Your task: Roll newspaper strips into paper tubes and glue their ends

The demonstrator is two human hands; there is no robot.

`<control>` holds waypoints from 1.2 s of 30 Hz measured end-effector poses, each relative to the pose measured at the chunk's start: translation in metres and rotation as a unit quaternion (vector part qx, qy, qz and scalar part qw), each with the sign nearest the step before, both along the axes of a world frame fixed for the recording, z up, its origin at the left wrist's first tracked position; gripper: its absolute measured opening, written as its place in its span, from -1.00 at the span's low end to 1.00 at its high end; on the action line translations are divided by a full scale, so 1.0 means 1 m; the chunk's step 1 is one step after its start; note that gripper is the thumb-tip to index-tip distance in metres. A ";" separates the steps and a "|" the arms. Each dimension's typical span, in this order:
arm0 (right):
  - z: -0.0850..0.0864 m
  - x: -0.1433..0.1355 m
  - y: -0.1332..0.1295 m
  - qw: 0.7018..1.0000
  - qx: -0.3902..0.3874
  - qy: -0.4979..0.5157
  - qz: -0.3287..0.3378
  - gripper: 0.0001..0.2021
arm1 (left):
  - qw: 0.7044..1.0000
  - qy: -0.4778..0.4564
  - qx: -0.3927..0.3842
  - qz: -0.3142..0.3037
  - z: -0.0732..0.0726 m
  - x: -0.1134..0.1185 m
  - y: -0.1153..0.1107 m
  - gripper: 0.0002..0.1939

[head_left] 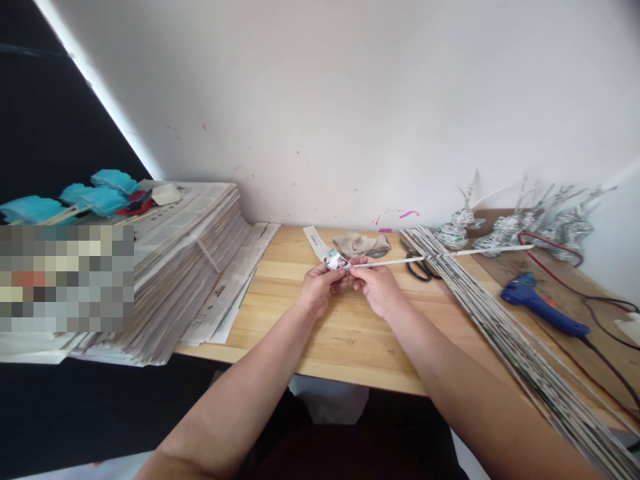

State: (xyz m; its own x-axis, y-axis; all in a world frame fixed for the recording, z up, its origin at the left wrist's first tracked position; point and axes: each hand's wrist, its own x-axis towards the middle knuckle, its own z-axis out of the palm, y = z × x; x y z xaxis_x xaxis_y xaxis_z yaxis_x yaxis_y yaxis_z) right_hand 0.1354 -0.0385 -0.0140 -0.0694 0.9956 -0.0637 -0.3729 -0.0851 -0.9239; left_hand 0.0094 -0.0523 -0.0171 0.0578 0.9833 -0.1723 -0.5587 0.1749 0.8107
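Observation:
Above the wooden table, my left hand (317,291) pinches the wide, flat end of a newspaper strip (314,241), which slants up and to the left. Close beside it, my right hand (376,287) has its fingers closed on a thin rolled paper stick (400,262). The strip and the stick meet between my fingertips, the stick pointing right across a bundle of similar rolled sticks (493,320). A crumpled beige cloth (361,245) lies just behind my hands.
Tall newspaper stacks (175,267) with blue objects (113,190) on top stand left. Black-handled scissors (419,267) lie beside the bundle. To the right are a blue glue gun (545,308), its cable, and several woven paper pieces (500,233) by the wall.

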 end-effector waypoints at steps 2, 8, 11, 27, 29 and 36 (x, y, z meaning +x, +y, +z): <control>0.000 0.000 0.000 1.000 0.002 -0.003 0.005 -0.77 | 1.000 0.003 -0.004 0.002 0.001 0.000 0.000 -0.82; 0.001 -0.002 -0.002 1.000 -0.010 -0.006 0.004 -0.81 | 1.000 0.014 -0.012 0.008 0.005 0.000 -0.002 -0.84; 0.002 -0.002 -0.002 1.000 -0.017 0.000 0.001 -0.81 | 1.000 0.018 -0.013 0.005 0.006 0.000 -0.002 -0.86; 0.003 0.001 0.002 0.994 -0.090 0.057 0.010 -0.84 | 0.998 -0.024 0.016 -0.047 0.000 0.002 -0.002 -0.84; 0.004 0.001 0.002 0.992 -0.103 0.071 0.010 -0.84 | 0.998 -0.028 0.033 -0.056 -0.002 0.003 -0.003 -0.76; 0.005 0.003 0.001 0.989 -0.112 0.093 0.011 -0.85 | 0.998 -0.031 0.034 -0.038 -0.006 0.005 -0.003 -0.65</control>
State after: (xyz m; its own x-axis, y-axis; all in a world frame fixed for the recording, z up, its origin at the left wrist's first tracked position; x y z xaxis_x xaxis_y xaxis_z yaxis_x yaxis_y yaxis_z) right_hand 0.1381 -0.0370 -0.0091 -0.1229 0.9562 -0.2657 -0.5301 -0.2896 -0.7970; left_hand 0.0141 -0.0549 -0.0229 0.1403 0.9851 -0.0998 -0.5958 0.1645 0.7861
